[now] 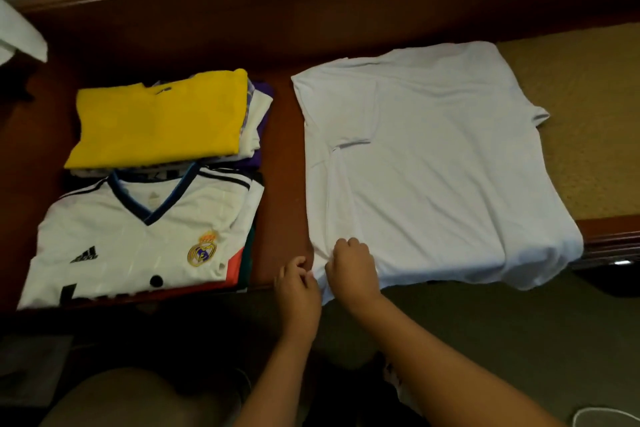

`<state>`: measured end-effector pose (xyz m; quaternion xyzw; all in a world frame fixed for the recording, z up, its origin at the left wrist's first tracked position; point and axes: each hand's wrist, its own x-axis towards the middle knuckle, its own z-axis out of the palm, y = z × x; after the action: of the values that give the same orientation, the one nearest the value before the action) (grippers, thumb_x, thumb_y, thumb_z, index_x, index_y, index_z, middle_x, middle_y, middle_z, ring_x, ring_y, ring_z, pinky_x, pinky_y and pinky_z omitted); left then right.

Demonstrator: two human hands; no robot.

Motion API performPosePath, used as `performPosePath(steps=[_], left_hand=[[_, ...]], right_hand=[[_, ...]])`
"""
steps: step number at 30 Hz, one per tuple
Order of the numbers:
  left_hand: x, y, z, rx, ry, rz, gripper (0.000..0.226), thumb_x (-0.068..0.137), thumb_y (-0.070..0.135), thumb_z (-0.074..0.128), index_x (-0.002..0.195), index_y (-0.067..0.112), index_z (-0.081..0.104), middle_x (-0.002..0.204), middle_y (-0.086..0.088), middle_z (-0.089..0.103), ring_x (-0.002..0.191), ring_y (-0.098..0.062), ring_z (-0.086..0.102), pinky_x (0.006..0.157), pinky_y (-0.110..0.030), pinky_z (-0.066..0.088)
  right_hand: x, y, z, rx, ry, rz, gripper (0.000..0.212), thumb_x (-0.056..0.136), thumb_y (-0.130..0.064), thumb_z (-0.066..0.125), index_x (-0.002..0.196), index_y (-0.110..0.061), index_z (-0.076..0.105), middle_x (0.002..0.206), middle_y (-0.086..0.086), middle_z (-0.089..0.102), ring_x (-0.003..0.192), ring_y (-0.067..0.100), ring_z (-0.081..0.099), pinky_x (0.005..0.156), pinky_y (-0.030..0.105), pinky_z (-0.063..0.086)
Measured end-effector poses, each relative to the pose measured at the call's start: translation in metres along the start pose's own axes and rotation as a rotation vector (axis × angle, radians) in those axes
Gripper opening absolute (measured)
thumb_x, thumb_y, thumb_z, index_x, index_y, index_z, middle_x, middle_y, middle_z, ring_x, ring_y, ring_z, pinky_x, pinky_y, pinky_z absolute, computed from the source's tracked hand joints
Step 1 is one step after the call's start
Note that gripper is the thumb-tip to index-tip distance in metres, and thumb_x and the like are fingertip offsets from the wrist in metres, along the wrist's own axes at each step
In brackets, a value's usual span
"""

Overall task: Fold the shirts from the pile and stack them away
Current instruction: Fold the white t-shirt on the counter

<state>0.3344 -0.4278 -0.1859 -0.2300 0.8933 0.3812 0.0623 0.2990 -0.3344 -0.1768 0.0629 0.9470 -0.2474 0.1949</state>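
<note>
Fingers of both hands (299, 282) (349, 265) pinch one white shirt's (433, 163) corner; two folded stacks (156, 184) beside

Dim room, reddish wooden bench (207, 31)

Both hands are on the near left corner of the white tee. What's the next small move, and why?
Probably lift that corner and carry it toward the far end, folding the white tee in half. Its left sleeve is already folded in, and both the left hand and right hand pinch the hem there. The right sleeve still sticks out, so it may need tucking first.
</note>
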Motion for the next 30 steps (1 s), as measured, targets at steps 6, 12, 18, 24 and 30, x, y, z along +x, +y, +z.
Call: performPosePath(steps=[6, 12, 18, 24, 30], left_hand=[[-0.006, -0.005, -0.02, -0.127, -0.051, -0.127, 0.026, 0.098, 0.007, 0.044, 0.118, 0.011, 0.06, 0.124, -0.006, 0.057, 0.103, -0.014, 0.052, 0.082, -0.023, 0.041], [-0.032, -0.008, -0.034, -0.135, -0.112, 0.137, 0.021, 0.092, 0.023, 0.062, 0.111, 0.018, 0.058, 0.113, 0.005, 0.05, 0.099, -0.009, 0.054, 0.072, -0.014, 0.042], [-0.03, 0.001, -0.015, -0.004, -0.31, 0.083, 0.029, 0.094, 0.03, 0.057, 0.118, 0.015, 0.056, 0.122, 0.0, 0.051, 0.106, -0.013, 0.05, 0.093, -0.029, 0.046], [-0.038, -0.011, -0.031, -0.165, -0.184, 0.043, 0.012, 0.098, 0.018, 0.048, 0.089, 0.014, 0.055, 0.085, -0.001, 0.058, 0.078, -0.012, 0.058, 0.064, -0.021, 0.046], [-0.067, -0.016, -0.028, -0.173, -0.08, 0.176, 0.011, 0.098, 0.011, 0.046, 0.095, 0.015, 0.056, 0.072, 0.004, 0.056, 0.064, -0.009, 0.056, 0.055, -0.02, 0.042]], right_hand=[[-0.021, -0.007, -0.018, 0.221, 0.267, -0.017, 0.013, 0.097, -0.019, 0.048, 0.095, -0.009, 0.057, 0.093, 0.007, 0.056, 0.082, 0.017, 0.053, 0.071, 0.023, 0.04], [-0.04, -0.02, -0.041, 0.444, 0.334, 0.057, 0.012, 0.099, -0.016, 0.048, 0.093, -0.01, 0.056, 0.086, 0.002, 0.056, 0.079, 0.015, 0.056, 0.062, 0.016, 0.039], [-0.017, -0.029, -0.045, 0.641, 0.083, 0.248, 0.003, 0.095, -0.014, 0.058, 0.097, -0.014, 0.058, 0.101, 0.009, 0.062, 0.097, 0.026, 0.062, 0.088, 0.031, 0.054], [-0.029, 0.012, -0.045, 0.482, 0.184, 0.189, 0.018, 0.094, -0.006, 0.045, 0.101, -0.007, 0.062, 0.1, 0.005, 0.062, 0.092, 0.022, 0.057, 0.073, 0.025, 0.044], [-0.041, 0.041, -0.03, 0.282, 0.072, 0.083, 0.031, 0.098, -0.008, 0.041, 0.124, -0.005, 0.059, 0.125, 0.013, 0.057, 0.115, 0.029, 0.055, 0.092, 0.028, 0.04]])
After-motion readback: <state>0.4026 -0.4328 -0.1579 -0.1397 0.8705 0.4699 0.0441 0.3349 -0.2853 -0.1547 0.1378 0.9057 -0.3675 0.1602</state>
